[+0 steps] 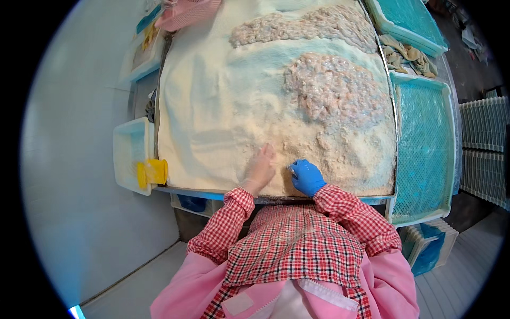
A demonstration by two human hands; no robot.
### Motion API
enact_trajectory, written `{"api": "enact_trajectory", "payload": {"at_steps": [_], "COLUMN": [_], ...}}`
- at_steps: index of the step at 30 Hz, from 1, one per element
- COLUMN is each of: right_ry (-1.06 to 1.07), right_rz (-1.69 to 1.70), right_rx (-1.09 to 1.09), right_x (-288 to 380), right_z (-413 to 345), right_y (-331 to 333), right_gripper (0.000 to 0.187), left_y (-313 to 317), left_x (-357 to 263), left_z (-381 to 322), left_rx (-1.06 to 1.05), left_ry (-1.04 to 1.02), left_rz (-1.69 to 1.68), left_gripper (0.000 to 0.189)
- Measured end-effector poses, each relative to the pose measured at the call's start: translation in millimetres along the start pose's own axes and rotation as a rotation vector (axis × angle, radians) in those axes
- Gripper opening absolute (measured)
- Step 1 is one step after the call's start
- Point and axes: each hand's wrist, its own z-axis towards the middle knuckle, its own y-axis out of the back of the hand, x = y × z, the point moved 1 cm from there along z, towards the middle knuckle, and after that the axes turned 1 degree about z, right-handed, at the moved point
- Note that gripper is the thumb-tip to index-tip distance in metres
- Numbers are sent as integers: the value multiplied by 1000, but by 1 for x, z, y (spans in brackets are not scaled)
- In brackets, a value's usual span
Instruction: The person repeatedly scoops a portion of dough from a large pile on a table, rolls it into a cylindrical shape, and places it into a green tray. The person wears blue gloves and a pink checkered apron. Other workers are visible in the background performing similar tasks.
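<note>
Pale powdery crumbs (215, 159), like flour or breading, cover the work table before me. My left hand (261, 165), bare and blurred, is low over them near the front edge. To its right, my right hand (306, 177) wears a blue glove, its fingers curled inward. A whitish bit shows at the gloved fingertips; whether it is held or is only crumbs on the glove is unclear. Beyond my hands, a mound of wet, pinkish raw meat pieces (334, 87) lies on the crumbs. A longer heap of similar pieces (303, 28) stretches across the far end.
Teal-lined white trays (424, 147) (412, 22) flank the table's right side, with crumpled cloths (410, 58) between them. At left, a white bin (129, 155) has a yellow object (152, 172) on its rim. A pink mesh basket (189, 14) stands far left. Stacked trays (484, 151) are farther right.
</note>
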Motion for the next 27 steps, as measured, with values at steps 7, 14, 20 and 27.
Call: {"api": "enact_trajectory", "payload": {"at_steps": [7,14,20,27], "right_ry": [-447,-531,-80,-424], "right_rz": [664,1529,2161,2467], "right_rx": [-231,-471,-411,-228], "right_x": [-19,-23,12,-40], "right_z": [19,42,37,-2], "right_y": [-40,-59,-64,-54], "right_gripper": [29,32,52,48], "left_y": [-9,-4,-28,-34], "left_x": [3,-43,-73,-71], "left_z": [-13,-16,-14,28], "left_rx": [-32,-263,-219,-240], "left_ry": [231,103,-73,-109], "left_rz": [-76,-394,-577,-142], "left_gripper": [39,41,49,53]}}
